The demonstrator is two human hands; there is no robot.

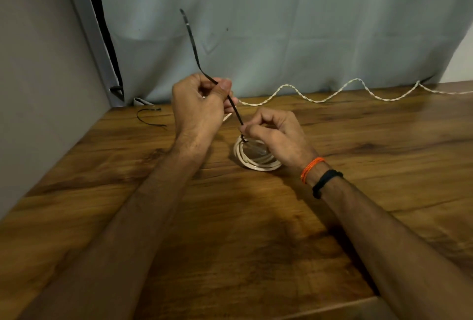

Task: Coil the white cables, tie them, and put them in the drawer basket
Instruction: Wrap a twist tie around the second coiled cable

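Note:
A coil of white cable (pixel 252 160) lies on the wooden table (pixel 230 217) under my right hand (pixel 275 135). A black cable tie (pixel 194 50) runs from the coil up through both hands, and its free end sticks up in front of the curtain. My left hand (pixel 198 104) pinches the tie's strap between thumb and fingers. My right hand pinches the tie low down, right at the coil's near-left edge. A second white cable (pixel 332 94), twisted and wavy, trails along the back of the table to the right.
Another black cable tie (pixel 149 117) lies bent on the table at the back left. A grey-blue curtain (pixel 281 25) hangs behind the table. A grey wall (pixel 38 76) stands at the left. No drawer basket is in view.

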